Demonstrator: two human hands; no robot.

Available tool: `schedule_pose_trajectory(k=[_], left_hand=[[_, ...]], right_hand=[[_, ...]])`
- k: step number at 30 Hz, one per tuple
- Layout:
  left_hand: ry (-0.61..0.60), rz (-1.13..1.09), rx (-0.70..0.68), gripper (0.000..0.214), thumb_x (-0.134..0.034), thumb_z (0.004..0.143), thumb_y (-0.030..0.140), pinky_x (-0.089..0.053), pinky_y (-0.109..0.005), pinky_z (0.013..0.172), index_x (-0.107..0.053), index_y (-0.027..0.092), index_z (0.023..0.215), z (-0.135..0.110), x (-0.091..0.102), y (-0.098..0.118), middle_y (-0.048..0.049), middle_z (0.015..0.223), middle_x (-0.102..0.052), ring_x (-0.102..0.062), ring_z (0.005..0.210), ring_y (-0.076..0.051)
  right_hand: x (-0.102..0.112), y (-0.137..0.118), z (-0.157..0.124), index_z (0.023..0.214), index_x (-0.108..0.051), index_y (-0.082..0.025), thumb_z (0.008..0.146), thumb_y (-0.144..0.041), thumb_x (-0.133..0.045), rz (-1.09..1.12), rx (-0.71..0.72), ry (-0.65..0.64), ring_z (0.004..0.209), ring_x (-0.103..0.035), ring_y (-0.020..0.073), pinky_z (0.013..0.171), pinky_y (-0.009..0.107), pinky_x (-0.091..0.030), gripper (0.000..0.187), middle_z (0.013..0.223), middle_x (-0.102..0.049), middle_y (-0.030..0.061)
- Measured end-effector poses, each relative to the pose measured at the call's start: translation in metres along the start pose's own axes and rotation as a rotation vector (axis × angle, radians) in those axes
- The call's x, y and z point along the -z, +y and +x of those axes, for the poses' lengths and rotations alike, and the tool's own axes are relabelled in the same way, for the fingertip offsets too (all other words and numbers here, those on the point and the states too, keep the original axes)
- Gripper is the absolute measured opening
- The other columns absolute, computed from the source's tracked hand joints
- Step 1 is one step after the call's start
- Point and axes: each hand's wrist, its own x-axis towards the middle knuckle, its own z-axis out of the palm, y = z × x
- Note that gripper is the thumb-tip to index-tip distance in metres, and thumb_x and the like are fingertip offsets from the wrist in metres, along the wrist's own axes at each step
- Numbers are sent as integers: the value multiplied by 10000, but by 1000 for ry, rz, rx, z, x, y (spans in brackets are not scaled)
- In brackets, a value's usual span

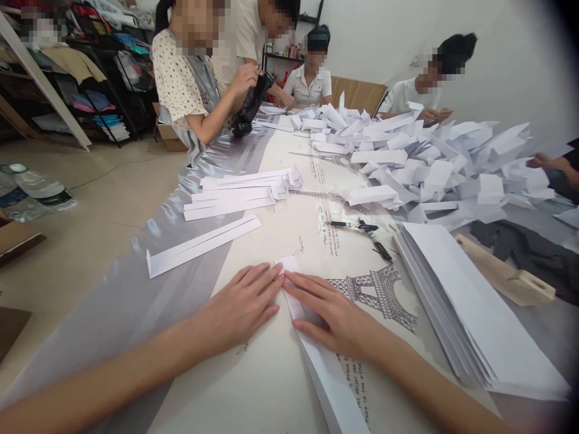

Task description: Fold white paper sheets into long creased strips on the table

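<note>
The left hand [239, 307] and right hand [335, 316] are pressing flat, fingers together, on the long paper [330, 380] pointing away.

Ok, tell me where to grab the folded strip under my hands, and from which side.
Probably its near stretch, coming from your own side: the folded strip lies flat and long, running toward you, and that part is uncovered, while the left hand and right hand press flat on its far end.
</note>
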Motion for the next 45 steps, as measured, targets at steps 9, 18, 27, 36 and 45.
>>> schedule_pose_trajectory(k=[9,18,27,36,45], left_hand=[[17,-117,48,446,-432,1093,370,-491,-498,1101,-514,143,1469,-1,5,-3,-185,1542,-501,-519,1384,-329],[5,-125,35,460,-480,1072,415,-500,-500,1077,-533,160,1452,0,8,-8,-178,1488,-547,-542,1335,-337],[-41,-5,-117,480,-374,1109,330,-395,-448,1200,-475,13,1455,5,3,-9,-225,1525,-516,-472,1446,-314],[-41,-24,-59,430,-318,1123,381,-437,-507,1111,-501,175,1453,11,5,-2,-169,1459,-567,-525,1382,-313],[-71,-54,-31,493,-331,1115,454,-399,-483,1128,-471,183,1502,12,5,-12,-155,1555,-492,-480,1426,-313]], right_hand=[[3,-2,-2,1576,-412,-264,1063,-356,-511,-39,-56,-34,1495,-399,279,1169,499,-467,531,1654,-370,100],[1,1,-2,1549,-442,-223,1054,-322,-531,-67,24,12,1507,-381,270,1195,500,-440,512,1594,-471,103],[2,1,-5,1305,-675,-210,1033,-269,-573,-80,110,101,1417,-507,283,1114,498,-527,296,1470,-579,140],[11,-6,-12,1151,-733,-168,1010,-268,-629,-56,213,112,1324,-603,263,1091,472,-547,203,1343,-694,125],[6,2,-12,1233,-719,-221,1024,-333,-609,-4,117,72,1300,-612,267,1012,480,-595,262,1454,-602,136]])
